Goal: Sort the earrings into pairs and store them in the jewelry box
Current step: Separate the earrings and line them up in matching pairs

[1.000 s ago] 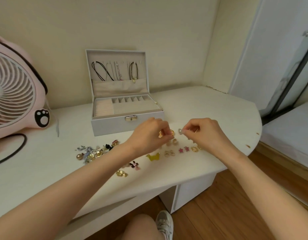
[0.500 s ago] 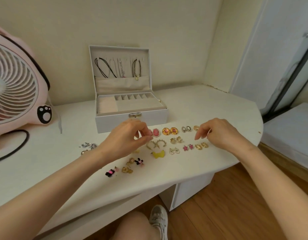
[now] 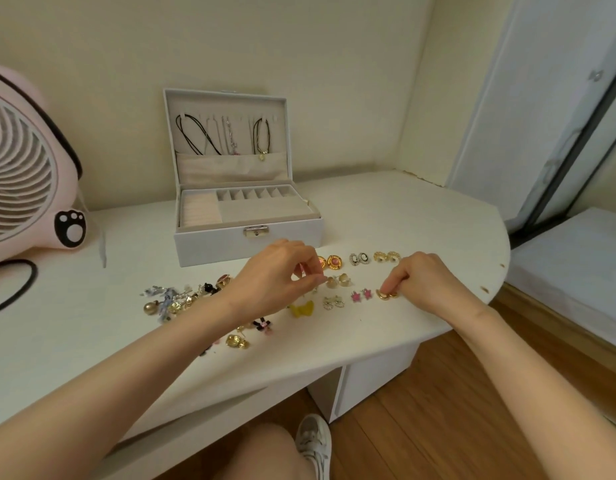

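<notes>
The open white jewelry box [image 3: 213,247] stands at the back of the white table [image 3: 403,216], with necklaces hanging in its lid. Paired earrings lie in rows in front of it: a round gold-pink pair [image 3: 329,262], a black-white oval pair [image 3: 359,259], a gold pair [image 3: 386,257], pink stars [image 3: 362,294] and a silver pair [image 3: 333,302]. A mixed heap of earrings [image 3: 175,299] lies at the left. My left hand [image 3: 275,275] pinches a small pink earring beside the gold shell pair [image 3: 339,280]. My right hand [image 3: 428,282] pinches a gold hoop earring [image 3: 386,295].
A pink fan [image 3: 22,168] with a black cable [image 3: 15,292] stands at the far left. A yellow bow earring [image 3: 301,309], black-pink bows [image 3: 263,323] and a gold pair [image 3: 237,341] lie near the table's front edge. My knee and shoe [image 3: 313,441] show below.
My right hand dropped from the back row to the gold hoops in the front row. My left hand moved right, toward the gold shell pair.
</notes>
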`<state>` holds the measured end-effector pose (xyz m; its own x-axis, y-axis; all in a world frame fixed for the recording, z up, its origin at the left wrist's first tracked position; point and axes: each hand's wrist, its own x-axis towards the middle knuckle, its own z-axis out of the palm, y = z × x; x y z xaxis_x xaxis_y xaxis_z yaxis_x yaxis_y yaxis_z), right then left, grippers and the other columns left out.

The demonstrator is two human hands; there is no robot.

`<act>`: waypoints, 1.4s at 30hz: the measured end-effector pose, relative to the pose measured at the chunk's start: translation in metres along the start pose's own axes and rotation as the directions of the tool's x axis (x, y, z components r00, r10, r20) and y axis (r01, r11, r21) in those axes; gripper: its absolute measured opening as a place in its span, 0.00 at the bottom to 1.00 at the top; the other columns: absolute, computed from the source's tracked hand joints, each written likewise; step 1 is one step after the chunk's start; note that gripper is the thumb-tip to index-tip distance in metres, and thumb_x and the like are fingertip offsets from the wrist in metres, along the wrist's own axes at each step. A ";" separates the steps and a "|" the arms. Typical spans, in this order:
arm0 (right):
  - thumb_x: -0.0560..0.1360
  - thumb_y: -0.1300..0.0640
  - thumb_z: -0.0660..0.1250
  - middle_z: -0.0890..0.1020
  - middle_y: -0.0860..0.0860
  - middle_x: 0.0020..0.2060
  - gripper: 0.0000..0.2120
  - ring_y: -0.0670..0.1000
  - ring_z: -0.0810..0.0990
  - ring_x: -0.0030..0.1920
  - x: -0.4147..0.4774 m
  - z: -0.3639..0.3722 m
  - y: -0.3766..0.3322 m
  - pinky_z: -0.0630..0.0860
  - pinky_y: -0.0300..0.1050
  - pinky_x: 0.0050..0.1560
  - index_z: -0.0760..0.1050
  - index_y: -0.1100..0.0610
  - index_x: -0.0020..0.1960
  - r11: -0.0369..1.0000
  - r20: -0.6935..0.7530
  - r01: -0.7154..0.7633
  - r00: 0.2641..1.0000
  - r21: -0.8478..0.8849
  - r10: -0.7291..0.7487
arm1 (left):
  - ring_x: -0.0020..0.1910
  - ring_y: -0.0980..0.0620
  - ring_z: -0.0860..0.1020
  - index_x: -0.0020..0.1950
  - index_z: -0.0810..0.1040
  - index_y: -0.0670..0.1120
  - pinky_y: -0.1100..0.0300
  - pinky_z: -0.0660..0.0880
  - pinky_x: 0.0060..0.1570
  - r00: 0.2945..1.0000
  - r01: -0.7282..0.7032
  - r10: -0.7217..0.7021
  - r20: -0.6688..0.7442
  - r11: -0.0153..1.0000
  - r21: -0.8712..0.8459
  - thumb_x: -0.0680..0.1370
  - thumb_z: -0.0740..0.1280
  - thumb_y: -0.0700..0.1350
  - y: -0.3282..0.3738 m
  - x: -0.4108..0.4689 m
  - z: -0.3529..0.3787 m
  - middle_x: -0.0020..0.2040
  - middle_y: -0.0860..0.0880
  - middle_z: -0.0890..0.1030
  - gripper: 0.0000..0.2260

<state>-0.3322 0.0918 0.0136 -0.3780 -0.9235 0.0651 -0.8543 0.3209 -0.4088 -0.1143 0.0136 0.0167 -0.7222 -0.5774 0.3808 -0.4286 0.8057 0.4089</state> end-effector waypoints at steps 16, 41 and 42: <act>0.71 0.73 0.57 0.83 0.55 0.48 0.21 0.54 0.78 0.51 -0.001 -0.003 -0.004 0.76 0.46 0.54 0.85 0.56 0.44 1.000 -0.008 -0.010 1.000 -0.029 0.010 | 0.44 0.57 0.74 0.47 0.80 0.47 0.63 0.71 0.42 0.998 0.061 -0.060 -0.017 0.998 0.015 0.76 0.63 0.54 -0.017 -0.014 -0.021 0.44 0.53 0.79 0.12; 0.73 0.64 0.67 0.77 0.40 0.37 0.10 0.37 0.73 0.35 -0.010 0.016 -0.079 0.67 0.22 0.36 0.84 0.53 0.49 0.919 -0.017 0.378 0.925 0.115 -0.379 | 0.42 0.63 0.74 0.46 0.77 0.53 0.71 0.67 0.36 0.989 0.144 -0.141 -0.040 0.985 0.095 0.76 0.66 0.43 -0.060 -0.043 -0.061 0.43 0.60 0.77 0.04; 0.73 0.63 0.67 0.77 0.41 0.38 0.10 0.35 0.72 0.35 -0.010 0.021 -0.087 0.66 0.22 0.37 0.84 0.54 0.49 0.909 -0.004 0.400 0.915 0.119 -0.403 | 0.42 0.62 0.74 0.46 0.77 0.53 0.71 0.67 0.36 0.988 0.155 -0.151 -0.041 0.983 0.097 0.76 0.66 0.43 -0.062 -0.045 -0.062 0.43 0.59 0.77 0.04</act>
<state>-0.2468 0.0691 0.0296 -0.0034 -0.9737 0.2278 -0.8853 -0.1030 -0.4534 -0.0210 -0.0185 0.0259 -0.6262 -0.6976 0.3483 -0.5856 0.7157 0.3806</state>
